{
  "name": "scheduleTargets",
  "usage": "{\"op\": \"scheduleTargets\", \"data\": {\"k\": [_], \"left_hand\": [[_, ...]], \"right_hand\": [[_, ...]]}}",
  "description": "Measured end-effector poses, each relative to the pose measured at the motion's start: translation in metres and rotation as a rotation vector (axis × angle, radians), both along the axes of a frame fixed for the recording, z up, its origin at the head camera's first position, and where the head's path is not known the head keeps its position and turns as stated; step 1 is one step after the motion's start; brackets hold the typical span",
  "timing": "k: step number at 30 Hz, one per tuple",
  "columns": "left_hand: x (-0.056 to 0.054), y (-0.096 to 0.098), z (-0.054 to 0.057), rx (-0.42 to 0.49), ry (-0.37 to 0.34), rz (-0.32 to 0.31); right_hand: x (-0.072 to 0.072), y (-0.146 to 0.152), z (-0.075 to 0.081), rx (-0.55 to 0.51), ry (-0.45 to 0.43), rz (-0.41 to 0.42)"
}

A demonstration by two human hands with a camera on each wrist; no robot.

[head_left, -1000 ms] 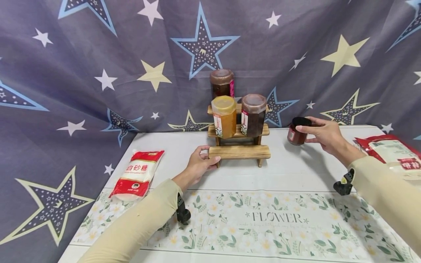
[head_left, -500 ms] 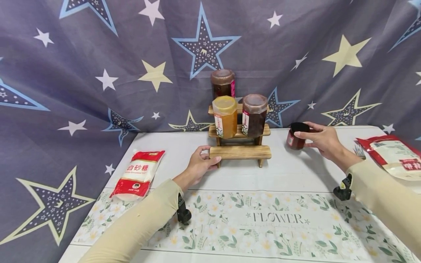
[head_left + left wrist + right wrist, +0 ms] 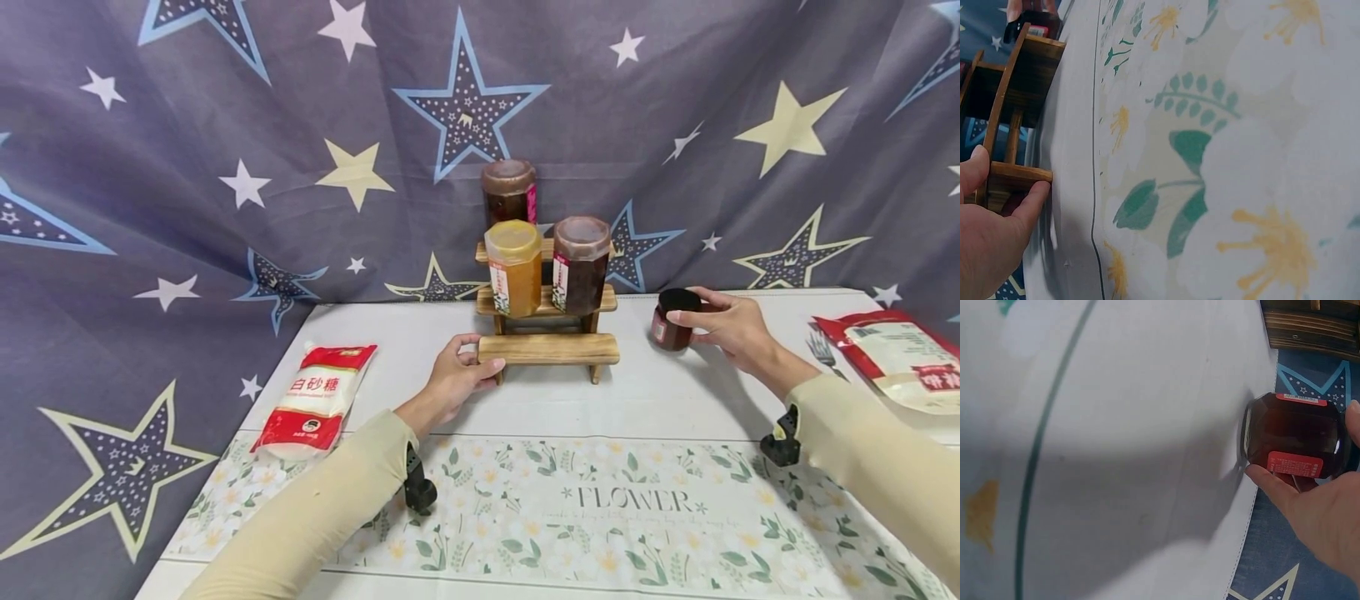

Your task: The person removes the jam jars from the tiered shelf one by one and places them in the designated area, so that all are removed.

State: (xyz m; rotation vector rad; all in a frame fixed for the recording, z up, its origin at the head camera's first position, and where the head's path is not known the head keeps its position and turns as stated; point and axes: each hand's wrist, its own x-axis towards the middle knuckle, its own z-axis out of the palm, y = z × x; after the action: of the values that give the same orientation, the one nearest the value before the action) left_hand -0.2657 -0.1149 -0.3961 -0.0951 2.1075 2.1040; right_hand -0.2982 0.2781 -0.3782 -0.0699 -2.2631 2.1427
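Observation:
A small dark jar with a black lid (image 3: 672, 321) is in my right hand (image 3: 731, 329), gripped between thumb and fingers, to the right of a wooden tiered stand (image 3: 547, 348). In the right wrist view the jar (image 3: 1294, 434) shows red labels and dark contents. My left hand (image 3: 457, 377) holds the left end of the stand's lowest step, thumb in front; the left wrist view shows fingers on the stand's leg (image 3: 1019, 174). On the middle step sit a yellow jar (image 3: 517, 271) and a dark jar (image 3: 581, 271). Another dark jar (image 3: 508, 192) stands on the top step.
A red and white sugar bag (image 3: 317, 396) lies at the left of the table. At the right are a fork (image 3: 822, 350) and another red and white bag (image 3: 892, 354). A floral cloth strip (image 3: 525, 517) crosses the front, and a starry curtain (image 3: 570, 108) hangs behind.
My right hand has lowered the small jar slightly and brought it a little toward me, and the fork has come into view beside the sleeve. My left hand stays on the stand.

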Motion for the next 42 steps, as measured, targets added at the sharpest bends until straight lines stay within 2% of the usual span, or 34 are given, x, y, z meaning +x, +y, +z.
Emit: {"op": "scheduleTargets", "data": {"k": [10, 23, 25, 32, 34, 42], "left_hand": [[0.000, 0.000, -0.001, -0.001, 0.001, 0.002], [0.000, 0.000, -0.001, -0.003, -0.001, -0.001], [0.000, 0.000, -0.001, -0.001, -0.002, -0.002], [0.000, 0.000, -0.001, 0.004, -0.001, -0.001], [0.000, 0.000, -0.001, 0.002, -0.002, 0.002], [0.000, 0.000, -0.001, 0.003, -0.004, -0.001]], "right_hand": [[0.004, 0.004, 0.000, -0.059, -0.018, 0.046], [0.005, 0.005, -0.005, -0.111, -0.016, 0.033], [0.005, 0.003, -0.005, -0.073, -0.009, 0.023], [0.006, -0.002, 0.005, 0.297, 0.022, -0.011], [0.006, -0.003, 0.011, 0.331, 0.024, -0.014], [0.004, -0.006, 0.045, 0.303, 0.110, -0.057]]}}
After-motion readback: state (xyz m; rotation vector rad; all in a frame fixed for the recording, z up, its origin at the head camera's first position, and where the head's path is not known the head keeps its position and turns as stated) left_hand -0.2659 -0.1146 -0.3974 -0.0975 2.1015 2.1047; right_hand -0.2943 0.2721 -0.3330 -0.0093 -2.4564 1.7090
